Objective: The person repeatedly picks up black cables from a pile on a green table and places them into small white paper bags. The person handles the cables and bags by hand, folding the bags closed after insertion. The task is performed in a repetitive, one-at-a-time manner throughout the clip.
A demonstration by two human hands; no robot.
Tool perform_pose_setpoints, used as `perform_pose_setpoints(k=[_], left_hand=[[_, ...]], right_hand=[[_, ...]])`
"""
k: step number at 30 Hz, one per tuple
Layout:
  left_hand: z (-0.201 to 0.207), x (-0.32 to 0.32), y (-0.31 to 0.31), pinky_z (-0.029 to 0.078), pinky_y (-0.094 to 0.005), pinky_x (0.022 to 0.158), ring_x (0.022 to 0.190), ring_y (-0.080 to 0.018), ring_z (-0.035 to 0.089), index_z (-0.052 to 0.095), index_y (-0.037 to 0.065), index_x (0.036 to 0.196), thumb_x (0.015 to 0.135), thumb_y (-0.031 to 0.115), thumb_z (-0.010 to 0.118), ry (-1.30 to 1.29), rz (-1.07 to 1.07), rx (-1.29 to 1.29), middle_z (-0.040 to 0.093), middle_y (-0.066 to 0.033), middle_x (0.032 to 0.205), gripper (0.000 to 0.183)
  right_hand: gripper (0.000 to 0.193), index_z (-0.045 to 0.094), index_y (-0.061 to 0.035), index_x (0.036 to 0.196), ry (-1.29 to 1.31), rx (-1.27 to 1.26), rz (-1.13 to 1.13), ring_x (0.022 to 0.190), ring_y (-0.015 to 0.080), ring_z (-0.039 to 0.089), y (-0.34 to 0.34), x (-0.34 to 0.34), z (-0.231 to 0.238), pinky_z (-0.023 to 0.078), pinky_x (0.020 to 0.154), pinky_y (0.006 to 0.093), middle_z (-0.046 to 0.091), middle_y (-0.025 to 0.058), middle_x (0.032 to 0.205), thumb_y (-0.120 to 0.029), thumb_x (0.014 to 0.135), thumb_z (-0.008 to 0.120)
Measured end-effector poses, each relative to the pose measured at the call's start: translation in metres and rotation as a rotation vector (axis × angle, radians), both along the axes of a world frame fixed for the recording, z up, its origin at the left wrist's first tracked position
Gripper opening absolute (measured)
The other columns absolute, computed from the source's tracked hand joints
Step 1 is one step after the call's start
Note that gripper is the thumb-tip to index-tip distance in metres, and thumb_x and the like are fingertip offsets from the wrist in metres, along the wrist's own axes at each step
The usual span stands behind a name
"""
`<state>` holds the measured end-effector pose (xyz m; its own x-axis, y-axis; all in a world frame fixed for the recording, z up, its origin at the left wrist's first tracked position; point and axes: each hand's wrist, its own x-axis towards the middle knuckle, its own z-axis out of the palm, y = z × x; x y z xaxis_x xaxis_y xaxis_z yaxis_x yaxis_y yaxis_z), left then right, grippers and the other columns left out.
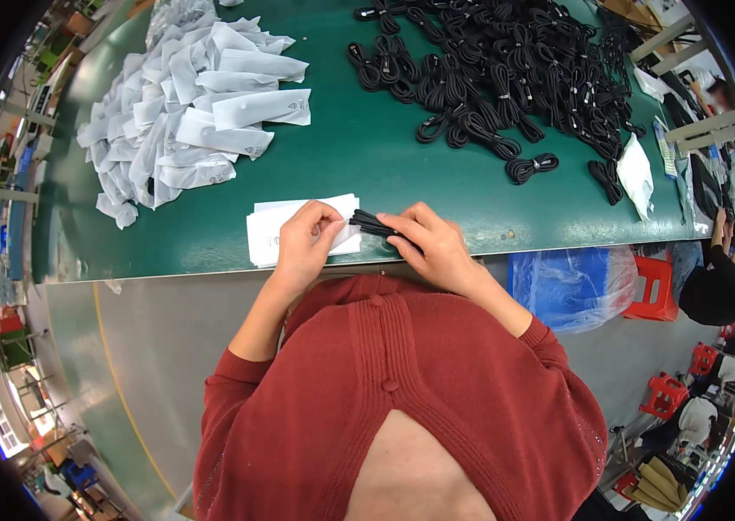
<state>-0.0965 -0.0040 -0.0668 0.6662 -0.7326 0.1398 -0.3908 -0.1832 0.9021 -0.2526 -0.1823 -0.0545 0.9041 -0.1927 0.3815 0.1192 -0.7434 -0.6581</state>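
Observation:
A small stack of flat white bags [265, 224] lies near the table's front edge. My left hand [303, 239] rests over it, thumb and forefinger pinched at the right end of a bag. In my right hand [439, 250] a coiled black cable [369, 223] is gripped between thumb and fingers. Its left end meets the bag's right end, close to my left fingertips. Whether the tip is inside the bag I cannot tell.
A heap of filled white bags [185, 122] covers the table's left part. Many bundled black cables [506, 69] are piled at the far right. A crumpled white bag [635, 178] lies at the right edge. Below stand a blue bin [559, 286] and a red stool [652, 289]; another person [715, 291] sits further right.

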Motion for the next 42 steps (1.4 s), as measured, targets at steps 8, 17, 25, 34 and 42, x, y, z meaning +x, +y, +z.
perform_pose_setpoints(k=[8,17,25,34,42], left_hand=[[0.008,0.000,0.001,0.045,-0.0300,0.069,0.074,-0.0184,0.055,0.061,0.001,0.086,0.084,-0.001,0.067,-0.054,-0.111,-0.044,0.061,-0.0068,0.087,0.007],[0.027,0.000,-0.010,0.047,-0.0349,0.075,0.088,-0.0265,0.058,0.060,0.002,0.084,0.079,-0.002,0.069,-0.448,-0.170,-0.104,0.063,-0.0095,0.093,0.010],[0.049,0.039,-0.034,0.044,-0.0254,0.070,0.080,-0.0131,0.053,0.061,0.003,0.091,0.090,0.006,0.067,0.043,0.003,-0.370,0.060,-0.0017,0.093,0.007],[0.087,0.111,-0.052,0.027,-0.0197,0.051,0.058,-0.0015,0.038,0.064,0.004,0.102,0.096,0.020,0.066,0.144,0.095,-0.495,0.050,0.0069,0.069,0.017],[0.083,0.166,-0.038,0.027,-0.0201,0.048,0.053,-0.0028,0.040,0.064,0.001,0.101,0.096,0.020,0.066,0.276,0.189,-0.530,0.050,0.0052,0.064,0.020]], right_hand=[[0.028,0.067,-0.0070,0.115,0.064,0.126,0.103,0.070,0.0171,0.060,-0.003,0.005,-0.004,0.050,0.060,0.0314,0.062,0.0071,0.089,-0.011,0.087,0.069],[0.022,0.059,-0.0026,0.106,0.361,0.895,-0.026,0.062,0.0077,0.052,0.008,0.025,-0.002,0.044,0.056,0.0235,0.063,0.0033,0.089,-0.023,0.098,0.060],[0.040,0.056,-0.0034,0.128,-0.161,0.372,-0.061,0.076,0.0144,0.053,-0.004,0.043,0.023,0.047,0.068,0.0260,0.052,0.0085,0.102,-0.011,0.091,0.066],[0.042,0.056,-0.0105,0.120,0.194,-0.521,-0.547,0.070,0.0322,0.065,-0.085,0.068,-0.010,0.054,0.055,0.0377,0.055,0.0176,0.088,-0.037,0.090,0.067],[0.035,0.054,-0.0010,0.109,0.208,-0.462,-0.473,0.073,0.0335,0.066,-0.082,0.046,-0.012,0.054,0.060,0.0410,0.060,0.0189,0.088,-0.019,0.084,0.070]])
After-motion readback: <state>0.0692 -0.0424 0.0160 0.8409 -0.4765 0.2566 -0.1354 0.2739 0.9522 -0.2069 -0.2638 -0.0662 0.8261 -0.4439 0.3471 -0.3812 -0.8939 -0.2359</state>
